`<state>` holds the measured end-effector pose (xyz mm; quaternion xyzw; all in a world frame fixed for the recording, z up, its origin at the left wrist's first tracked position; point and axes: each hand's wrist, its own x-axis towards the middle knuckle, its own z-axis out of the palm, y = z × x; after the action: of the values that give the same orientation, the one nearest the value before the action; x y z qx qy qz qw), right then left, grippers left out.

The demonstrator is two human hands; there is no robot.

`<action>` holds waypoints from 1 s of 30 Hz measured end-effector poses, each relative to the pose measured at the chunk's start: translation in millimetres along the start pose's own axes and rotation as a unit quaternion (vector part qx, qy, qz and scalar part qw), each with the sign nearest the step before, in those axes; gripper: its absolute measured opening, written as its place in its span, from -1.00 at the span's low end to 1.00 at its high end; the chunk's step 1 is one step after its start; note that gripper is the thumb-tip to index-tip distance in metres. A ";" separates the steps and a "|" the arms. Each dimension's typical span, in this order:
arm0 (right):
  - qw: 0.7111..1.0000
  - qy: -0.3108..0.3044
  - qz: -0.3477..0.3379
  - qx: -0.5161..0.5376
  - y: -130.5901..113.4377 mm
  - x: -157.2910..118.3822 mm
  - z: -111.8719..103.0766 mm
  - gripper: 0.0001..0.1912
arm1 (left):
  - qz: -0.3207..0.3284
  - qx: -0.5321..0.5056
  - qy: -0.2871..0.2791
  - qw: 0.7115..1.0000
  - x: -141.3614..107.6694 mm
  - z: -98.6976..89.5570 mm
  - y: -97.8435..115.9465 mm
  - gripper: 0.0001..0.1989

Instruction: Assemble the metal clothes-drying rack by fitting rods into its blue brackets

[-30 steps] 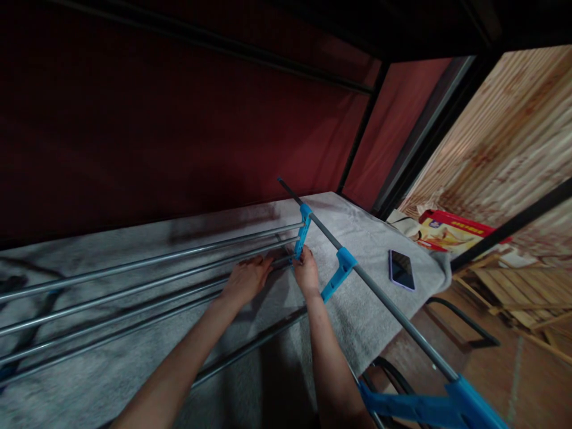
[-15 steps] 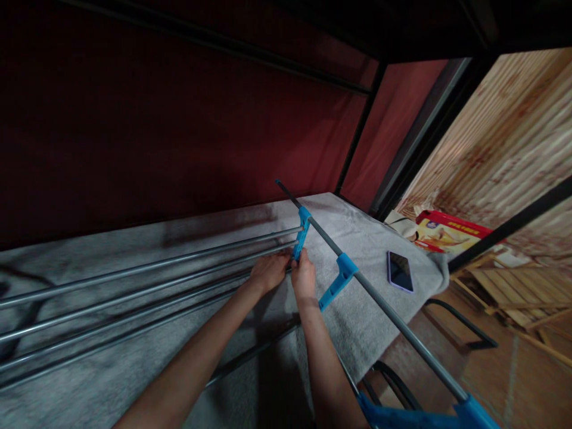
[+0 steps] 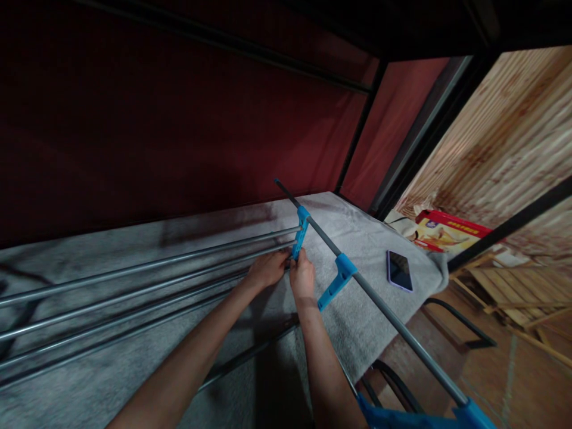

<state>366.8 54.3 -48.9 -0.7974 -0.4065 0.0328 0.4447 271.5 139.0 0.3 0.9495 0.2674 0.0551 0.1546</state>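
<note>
A rack of grey metal tubes [image 3: 147,262] and blue plastic brackets lies over grey cloth. My left hand [image 3: 268,268] is closed round the end of one tube, close to the far blue bracket [image 3: 300,232]. Against it, my right hand [image 3: 303,275] is closed on the lower end of that bracket. The fingertips and the joint between tube and bracket are mostly hidden. A long upright tube [image 3: 379,307] runs through the far bracket and a second blue bracket [image 3: 338,280], which sits just right of my right wrist. Another blue piece [image 3: 402,417] shows at the bottom edge.
The grey cloth [image 3: 357,229] covers the surface under the rack. A phone [image 3: 399,270] lies on it to the right. Beyond are a red and yellow box [image 3: 451,231], dark frame bars [image 3: 361,140] and a wooden slatted piece [image 3: 518,286] on the floor.
Almost nothing differs. Both hands stay at the far bracket, and the rack with its brackets has shifted very slightly to the left in view.
</note>
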 end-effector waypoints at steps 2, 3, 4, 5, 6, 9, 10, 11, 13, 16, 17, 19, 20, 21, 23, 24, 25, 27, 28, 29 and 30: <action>1.000 -0.001 0.005 -0.010 -1.8 -0.5 -0.4 -0.69 | -0.002 -0.006 -0.002 1.000 0.6 0.0 -0.7 -0.64; 1.000 -0.001 0.009 -0.015 -3.0 -0.7 -0.8 -0.69 | -0.002 -0.008 -0.004 1.000 0.9 0.0 -0.9 -0.64; 1.000 -0.003 0.013 -0.020 -4.4 -0.9 -1.3 -0.69 | -0.002 -0.011 -0.006 1.000 1.1 0.0 -1.0 -0.64; 0.999 -0.008 0.017 -0.026 -6.0 -1.0 -1.8 -0.69 | -0.002 -0.013 -0.007 1.000 1.2 0.0 -1.1 -0.64; 0.999 -0.015 0.022 -0.033 -7.7 -1.0 -2.4 -0.69 | -0.004 -0.016 -0.007 1.000 1.2 -0.1 -1.1 -0.64; 0.997 -0.032 0.040 -0.060 -12.6 -1.1 -3.9 -0.70 | -0.014 -0.027 -0.007 1.000 0.6 -0.6 -0.6 -0.63; 0.996 -0.034 0.044 -0.068 -13.9 -1.3 -4.1 -0.70 | -0.018 -0.031 -0.008 0.999 0.3 -0.9 -0.3 -0.62; 0.996 -0.034 0.045 -0.073 -14.9 -1.6 -4.2 -0.70 | -0.020 -0.036 -0.008 0.999 -0.1 -1.2 0.0 -0.61; 0.996 -0.031 0.040 -0.077 -15.8 -2.4 -3.7 -0.69 | -0.022 -0.045 -0.007 0.999 -0.9 -2.3 0.7 -0.61; 0.996 -0.020 0.030 -0.079 -15.2 -3.8 -2.0 -0.66 | -0.027 -0.051 -0.011 0.998 -1.8 -4.5 2.4 -0.61; 0.996 -0.017 0.028 -0.080 -14.8 -4.2 -1.3 -0.65 | -0.028 -0.052 -0.014 0.998 -1.9 -5.2 3.0 -0.61; 0.996 -0.013 0.028 -0.080 -13.9 -4.7 0.1 -0.63 | -0.028 -0.052 -0.017 0.998 -1.8 -6.5 4.2 -0.61; 0.996 -0.011 0.028 -0.078 -13.5 -4.9 0.8 -0.62 | -0.028 -0.051 -0.018 0.998 -1.6 -6.9 4.7 -0.61; 0.997 -0.009 0.027 -0.075 -13.1 -5.1 1.6 -0.63 | -0.027 -0.050 -0.018 0.998 -1.4 -7.0 5.1 -0.61; 0.997 -0.006 0.025 -0.067 -12.5 -5.4 3.2 -0.64 | -0.028 -0.044 -0.017 0.998 -0.8 -6.3 5.5 -0.61; 0.998 -0.004 0.025 -0.063 -12.2 -5.6 4.0 -0.66 | -0.029 -0.038 -0.015 0.999 -0.6 -5.6 5.7 -0.60; 0.998 -0.004 0.026 -0.060 -11.9 -5.7 4.6 -0.67 | -0.030 -0.033 -0.013 0.999 -0.4 -4.8 5.8 -0.61; 0.998 -0.004 0.029 -0.057 -11.8 -5.6 4.9 -0.68 | -0.029 -0.021 -0.011 0.999 -0.4 -3.1 6.0 -0.62; 0.998 -0.006 0.030 -0.056 -12.0 -5.4 4.4 -0.68 | -0.028 -0.015 -0.010 0.999 -0.6 -2.4 6.2 -0.63; 0.998 -0.010 0.030 -0.055 -12.6 -5.2 3.6 -0.68 | -0.027 -0.010 -0.009 1.000 -0.9 -2.1 6.4 -0.63; 0.998 -0.015 0.029 -0.055 -13.4 -5.0 2.4 -0.67 | -0.027 -0.006 -0.007 1.000 -1.3 -2.0 6.6 -0.63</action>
<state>354.1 56.3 -42.1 -0.8314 -0.3911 0.0351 0.3932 273.3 133.5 4.3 0.9413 0.2918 0.0457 0.1635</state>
